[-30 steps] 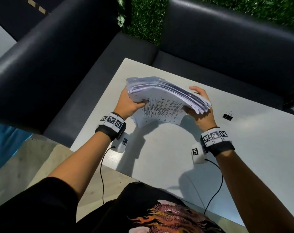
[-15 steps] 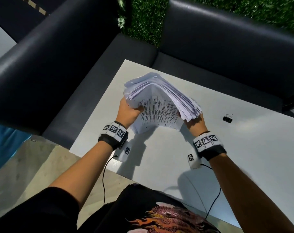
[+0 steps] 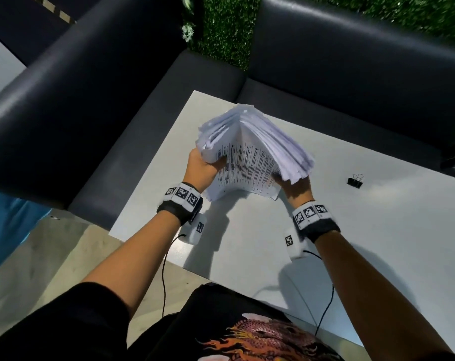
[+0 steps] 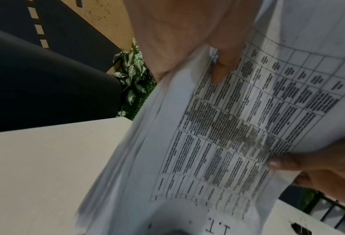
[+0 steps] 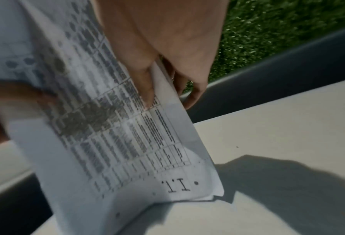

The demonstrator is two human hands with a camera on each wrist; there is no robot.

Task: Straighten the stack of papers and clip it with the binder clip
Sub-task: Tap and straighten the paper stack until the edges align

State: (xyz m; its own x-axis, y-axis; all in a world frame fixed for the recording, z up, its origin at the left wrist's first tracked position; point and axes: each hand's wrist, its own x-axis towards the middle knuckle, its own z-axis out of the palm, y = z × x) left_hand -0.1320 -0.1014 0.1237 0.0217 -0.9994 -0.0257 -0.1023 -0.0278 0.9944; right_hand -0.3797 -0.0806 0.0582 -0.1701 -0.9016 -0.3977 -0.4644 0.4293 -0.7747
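Note:
A thick stack of printed papers (image 3: 249,155) stands on its lower edge on the white table (image 3: 247,256), bowed upward into an arch, its sheets uneven. My left hand (image 3: 203,166) grips the stack's left side, thumb on the printed face (image 4: 224,71). My right hand (image 3: 294,187) grips the right side, thumb in front and fingers behind (image 5: 147,89). The papers (image 4: 228,135) fill both wrist views, and their lower edge (image 5: 167,195) touches the table. A black binder clip (image 3: 355,181) lies on the table to the right, apart from both hands.
Black sofas (image 3: 351,56) run along the table's far and left sides, with a green hedge (image 3: 221,27) between them. The table's near edge (image 3: 153,250) lies close under my left wrist. Cables hang from both wrist cameras.
My hands have moved closer together, so the stack has bowed up from a shallow curve into a steep arch. Its lower edge has come down to the table.

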